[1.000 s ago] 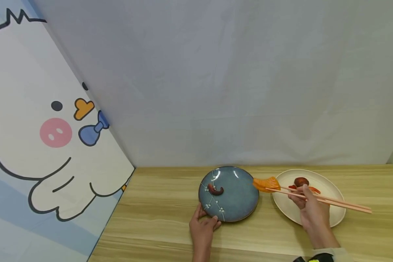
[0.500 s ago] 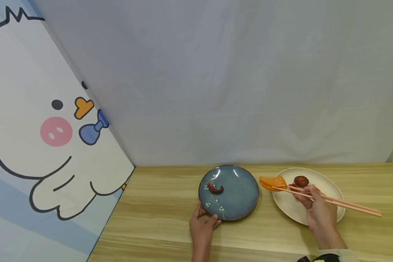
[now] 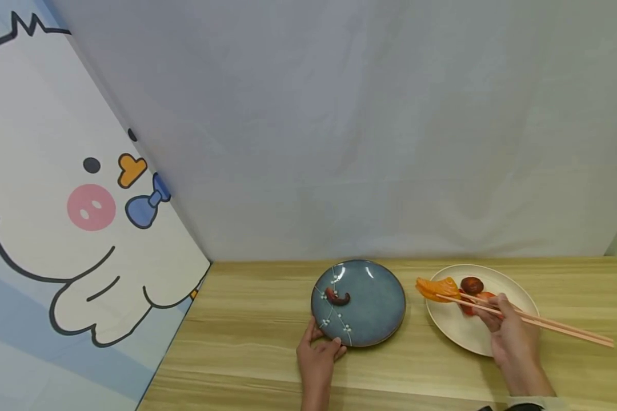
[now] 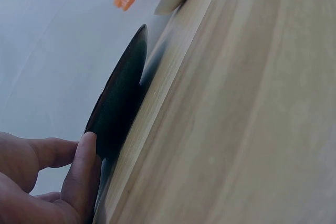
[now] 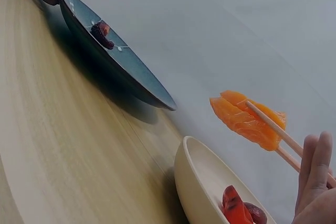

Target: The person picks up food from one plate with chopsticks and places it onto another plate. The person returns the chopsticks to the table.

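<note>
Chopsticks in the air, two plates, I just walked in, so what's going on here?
A person's right hand holds the chopsticks, which pinch an orange slice in the air near the left edge of the cream plate. On that plate lie some red food and a round dark red piece. The left hand grips the near edge of the blue plate, on which sits a small curved dark piece.

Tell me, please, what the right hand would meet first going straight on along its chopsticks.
With its chopsticks and orange slice leading, the right hand would probably meet the blue plate, or pass over it.
</note>
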`<action>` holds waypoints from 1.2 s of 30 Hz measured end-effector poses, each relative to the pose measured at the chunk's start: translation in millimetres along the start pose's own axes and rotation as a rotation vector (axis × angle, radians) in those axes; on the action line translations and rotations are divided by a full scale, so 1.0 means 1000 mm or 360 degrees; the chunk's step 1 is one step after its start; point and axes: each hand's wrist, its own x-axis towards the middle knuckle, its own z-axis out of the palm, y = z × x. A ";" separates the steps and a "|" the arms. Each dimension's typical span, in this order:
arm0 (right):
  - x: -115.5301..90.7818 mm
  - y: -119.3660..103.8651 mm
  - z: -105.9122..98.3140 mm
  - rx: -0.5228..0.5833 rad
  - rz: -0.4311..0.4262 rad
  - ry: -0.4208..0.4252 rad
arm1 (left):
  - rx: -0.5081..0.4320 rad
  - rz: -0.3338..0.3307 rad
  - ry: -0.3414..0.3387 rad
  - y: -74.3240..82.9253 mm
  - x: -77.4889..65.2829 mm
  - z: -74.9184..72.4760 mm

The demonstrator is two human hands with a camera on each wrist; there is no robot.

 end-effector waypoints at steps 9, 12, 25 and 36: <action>0.001 -0.005 -0.004 -0.0005 -0.0015 0.0149 | -0.0004 0.0015 0.0010 -0.002 0.001 0.001; 0.001 -0.006 -0.003 -0.0019 -0.0039 0.0269 | 0.0005 0.0005 0.0010 -0.002 0.002 0.001; 0.001 -0.012 -0.001 -0.0125 -0.0006 0.0616 | -0.0005 -0.0004 0.0005 -0.002 0.002 0.001; -0.003 -0.017 0.002 -0.0114 -0.0015 0.0760 | -0.0001 -0.0019 0.0013 0.000 0.002 0.001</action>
